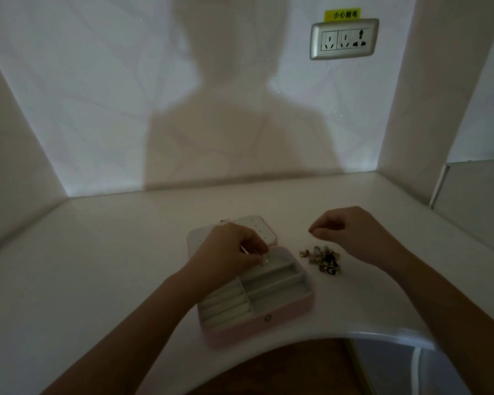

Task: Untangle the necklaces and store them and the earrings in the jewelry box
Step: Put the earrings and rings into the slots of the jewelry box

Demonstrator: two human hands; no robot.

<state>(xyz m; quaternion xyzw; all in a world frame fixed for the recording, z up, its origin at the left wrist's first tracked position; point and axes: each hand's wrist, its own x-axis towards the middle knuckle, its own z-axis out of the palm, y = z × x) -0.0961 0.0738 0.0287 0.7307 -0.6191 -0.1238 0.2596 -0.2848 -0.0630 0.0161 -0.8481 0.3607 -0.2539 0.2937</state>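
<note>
Your left grip (234,246) pinches a small shiny piece (265,260) directly over the rear compartment of the open jewelry box (268,323) on the desk (97,266). The earring pile (322,260) lies just right of the box, nearer your right grip (351,232), whose curled fingertips meet; any held item is too dim to discern.

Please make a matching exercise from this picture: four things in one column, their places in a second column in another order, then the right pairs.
Things
1. jewelry box
2. earring pile
3. left hand
4. wall socket

Places
A. on the wall, upper right
B. over the box's far compartment, pinching a small piece
C. open on the table, near its front edge
D. on the table, right of the box

Pairs: 1-C, 2-D, 3-B, 4-A
</note>
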